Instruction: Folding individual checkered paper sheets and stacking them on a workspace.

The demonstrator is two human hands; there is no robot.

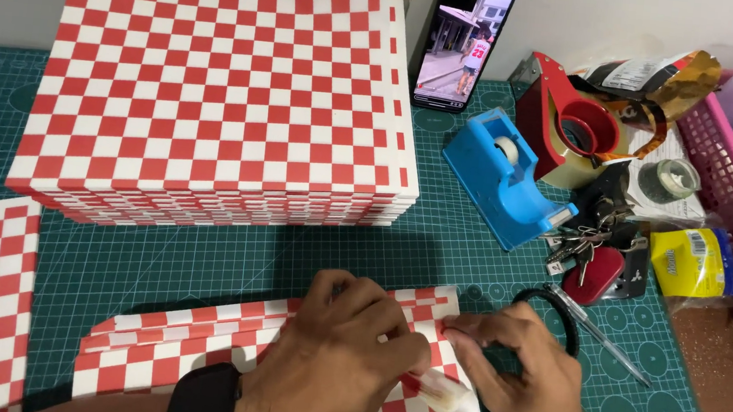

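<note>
Both hands press down on a folded red and white checked paper (192, 342) lying on the green grid mat (289, 261). Left hand (334, 355), with a black watch (203, 399) on its wrist, has curled fingers pinching a small glue stick (436, 390). Right hand (517, 364) pinches the paper's edge with fingertips together. Behind sits a thick flat stack of checked sheets (225, 94). Nearby stand a blue plastic tape holder (504, 174), shiny keys (583, 240) and black scissors (570, 320).
</note>
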